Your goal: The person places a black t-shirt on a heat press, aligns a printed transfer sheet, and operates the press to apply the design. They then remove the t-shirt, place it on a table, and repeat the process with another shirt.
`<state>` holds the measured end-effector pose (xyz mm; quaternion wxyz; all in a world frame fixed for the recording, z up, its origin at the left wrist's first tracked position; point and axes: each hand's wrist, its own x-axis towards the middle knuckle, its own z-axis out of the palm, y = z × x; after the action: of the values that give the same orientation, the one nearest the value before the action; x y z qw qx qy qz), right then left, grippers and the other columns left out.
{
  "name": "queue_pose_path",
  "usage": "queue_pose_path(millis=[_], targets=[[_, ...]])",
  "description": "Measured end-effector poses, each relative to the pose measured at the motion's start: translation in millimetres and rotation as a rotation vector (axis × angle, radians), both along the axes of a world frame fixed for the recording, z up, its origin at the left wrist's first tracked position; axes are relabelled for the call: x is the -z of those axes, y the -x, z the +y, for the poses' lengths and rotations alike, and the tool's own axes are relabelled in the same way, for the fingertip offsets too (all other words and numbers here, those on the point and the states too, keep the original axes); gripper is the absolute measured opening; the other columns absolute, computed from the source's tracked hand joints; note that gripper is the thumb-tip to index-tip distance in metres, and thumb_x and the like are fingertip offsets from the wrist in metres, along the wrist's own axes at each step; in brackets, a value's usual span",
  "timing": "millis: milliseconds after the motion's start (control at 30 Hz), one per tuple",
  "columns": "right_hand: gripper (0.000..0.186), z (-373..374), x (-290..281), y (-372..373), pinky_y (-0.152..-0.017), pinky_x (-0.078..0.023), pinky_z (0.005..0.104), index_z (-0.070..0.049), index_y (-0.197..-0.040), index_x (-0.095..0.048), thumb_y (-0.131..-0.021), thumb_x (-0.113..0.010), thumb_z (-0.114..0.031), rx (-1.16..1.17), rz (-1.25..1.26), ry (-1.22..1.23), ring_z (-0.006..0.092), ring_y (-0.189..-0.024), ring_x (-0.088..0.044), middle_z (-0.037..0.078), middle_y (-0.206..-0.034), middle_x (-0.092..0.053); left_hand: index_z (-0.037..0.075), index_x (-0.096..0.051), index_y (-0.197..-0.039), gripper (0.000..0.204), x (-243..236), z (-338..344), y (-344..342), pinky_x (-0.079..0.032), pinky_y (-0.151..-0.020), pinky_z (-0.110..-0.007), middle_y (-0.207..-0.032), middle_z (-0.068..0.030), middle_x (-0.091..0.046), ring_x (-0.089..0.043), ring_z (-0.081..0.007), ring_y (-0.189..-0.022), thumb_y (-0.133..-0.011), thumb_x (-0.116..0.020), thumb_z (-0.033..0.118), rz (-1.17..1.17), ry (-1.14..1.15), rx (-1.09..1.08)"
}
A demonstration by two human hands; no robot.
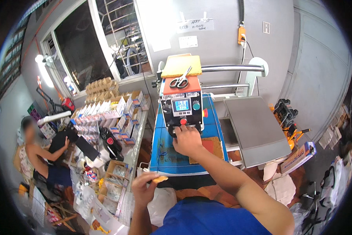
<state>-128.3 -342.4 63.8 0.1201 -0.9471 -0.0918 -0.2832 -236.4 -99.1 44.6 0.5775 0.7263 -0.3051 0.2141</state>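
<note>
A heat press stands in front of me, its control box (181, 107) carrying a lit screen, knobs and a red button. My right hand (187, 140) reaches to the front of this box, fingers curled over the dark handle just below the red button. Beneath the box lies the blue lower bed (164, 150), with a brown-edged reddish pad (211, 148) on it. My left hand (144, 187) is in front of the bed's near edge, pinching a small flat yellow-orange piece (160, 179) whose kind I cannot make out. Black-handled scissors (180, 81) rest on top of the press, beside a yellow pad (182, 65).
Right of the bed is a grey flat platen (258, 129); beyond it stand an orange-and-black machine (287, 117) and a long box (298, 158). A cluttered table (135, 150) with small cartons runs along the left. Another person (43, 156) sits at its far side.
</note>
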Motion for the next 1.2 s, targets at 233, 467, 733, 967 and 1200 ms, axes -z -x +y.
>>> queue_pose_path(millis=[233,467,733,967,1200], targets=[[0.031,0,-14,-4,-0.077,-0.057,0.0462,-0.006,-0.097,-0.070,-0.085,-0.064,-0.034,0.036,0.339,0.043,0.0333,-0.085,-0.072,0.016,-0.091,-0.072,-0.002,-0.071,-0.095,0.012,113,33,60,-0.052,-0.076,-0.028,-0.087,-0.0072,-0.068,-0.065,-0.0141,-0.082,-0.089,-0.075,0.007,0.596,0.222,-0.325],[0.030,-6,-6,-3,-0.069,-0.058,0.0428,-0.008,-0.089,-0.071,-0.086,-0.065,-0.038,0.011,0.191,0.024,0.0292,-0.078,-0.072,0.014,-0.084,-0.073,0.000,-0.071,-0.096,0.017,70,-18,44,-0.053,-0.075,-0.030,-0.090,-0.0115,-0.070,-0.067,-0.0199,-0.082,-0.080,-0.076,-0.004,0.179,-0.030,-0.242],[0.006,-40,-33,21,-0.071,-0.054,0.0394,-0.007,-0.077,-0.064,-0.075,-0.067,-0.001,-0.449,-0.505,-0.458,0.0298,-0.075,-0.069,0.011,-0.080,-0.069,0.001,-0.072,-0.091,0.014,74,-36,67,-0.053,-0.073,-0.033,-0.083,-0.0128,-0.071,-0.069,-0.0238,-0.077,-0.079,-0.075,-0.003,0.143,-0.133,-0.168],[0.052,-169,-103,-123,-0.102,-0.045,0.0387,-0.003,-0.137,-0.058,-0.092,-0.063,-0.030,0.149,-0.076,-0.899,0.0309,-0.120,-0.061,0.022,-0.131,-0.063,0.002,-0.071,-0.088,0.009,72,-27,76,-0.053,-0.069,-0.032,-0.081,-0.0128,-0.070,-0.068,-0.0239,-0.073,-0.081,-0.076,0.001,0.230,-0.149,-0.269],[0.054,-170,-108,-180,-0.108,-0.039,0.0326,0.001,-0.146,-0.048,-0.103,-0.055,-0.031,-0.147,0.120,-1.011,0.0241,-0.130,-0.054,0.018,-0.141,-0.058,0.002,-0.070,-0.088,0.013,89,5,78,-0.053,-0.067,-0.032,-0.082,-0.0135,-0.070,-0.069,-0.0248,-0.073,-0.078,-0.077,-0.001,0.179,-0.196,-0.405]])
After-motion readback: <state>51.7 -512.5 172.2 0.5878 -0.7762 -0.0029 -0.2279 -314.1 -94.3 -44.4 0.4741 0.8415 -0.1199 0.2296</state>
